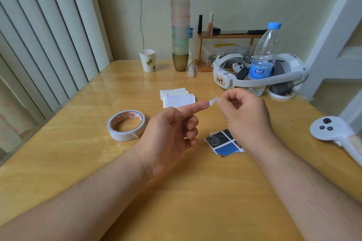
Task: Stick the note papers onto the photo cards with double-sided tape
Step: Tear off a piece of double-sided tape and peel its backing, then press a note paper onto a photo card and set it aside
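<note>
Right hand [242, 115] pinches tape piece [214, 101] stuck on left hand [172, 133] fingertip. Risk: tape folds onto itself, loses stick before reaching cards [223, 143].

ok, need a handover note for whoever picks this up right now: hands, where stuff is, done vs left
Left hand: forefinger out, a small strip of tape stuck to its tip, other fingers curled.
Right hand: pinches the strip's other end, grip above the table.
Tape roll: flat on the table, left of the hands.
Note papers: loose pile further back, centre.
Photo cards: small pile under the right wrist.
Done: one strip taken off the roll.
Left: no note looks stuck to a card yet; all the sticking remains.
</note>
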`<state>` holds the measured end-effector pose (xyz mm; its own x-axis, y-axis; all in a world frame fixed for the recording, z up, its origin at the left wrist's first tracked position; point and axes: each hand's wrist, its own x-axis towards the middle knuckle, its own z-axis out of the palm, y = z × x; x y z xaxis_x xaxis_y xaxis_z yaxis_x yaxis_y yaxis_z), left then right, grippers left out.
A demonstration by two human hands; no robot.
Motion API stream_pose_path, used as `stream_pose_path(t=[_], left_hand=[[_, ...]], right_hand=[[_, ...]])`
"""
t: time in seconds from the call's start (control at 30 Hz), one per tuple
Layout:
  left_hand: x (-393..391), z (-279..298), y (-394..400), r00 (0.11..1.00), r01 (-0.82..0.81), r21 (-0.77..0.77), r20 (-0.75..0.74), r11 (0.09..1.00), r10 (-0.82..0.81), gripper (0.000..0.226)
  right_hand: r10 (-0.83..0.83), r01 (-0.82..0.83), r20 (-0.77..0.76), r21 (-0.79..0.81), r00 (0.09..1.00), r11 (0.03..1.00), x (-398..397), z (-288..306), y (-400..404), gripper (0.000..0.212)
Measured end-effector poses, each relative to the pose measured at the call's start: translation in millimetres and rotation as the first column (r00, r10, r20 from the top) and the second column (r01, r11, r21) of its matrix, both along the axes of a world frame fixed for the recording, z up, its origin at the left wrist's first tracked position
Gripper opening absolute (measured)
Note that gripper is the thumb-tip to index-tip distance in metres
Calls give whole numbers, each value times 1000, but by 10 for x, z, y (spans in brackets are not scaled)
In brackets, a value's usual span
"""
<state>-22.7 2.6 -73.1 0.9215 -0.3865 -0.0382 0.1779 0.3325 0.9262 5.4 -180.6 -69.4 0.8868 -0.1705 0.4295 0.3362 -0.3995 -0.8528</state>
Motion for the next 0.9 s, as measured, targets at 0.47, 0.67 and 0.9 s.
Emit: stream_pose_path(t=[0.47,0.67,0.9], left_hand=[[11,-147,42,943,-88,419,327,904,-60,59],[-14,-164,53,914,-75,494,381,866,-138,56],[-1,-174,56,917,-76,481,377,874,-128,55]], right_hand=[[-154,73,-97,-569,983,819,113,193,-704,12],[-265,115,-157,-616,951,779,237,78,-857,9],[-307,136,-193,-597,932,790,273,48,-913,13]])
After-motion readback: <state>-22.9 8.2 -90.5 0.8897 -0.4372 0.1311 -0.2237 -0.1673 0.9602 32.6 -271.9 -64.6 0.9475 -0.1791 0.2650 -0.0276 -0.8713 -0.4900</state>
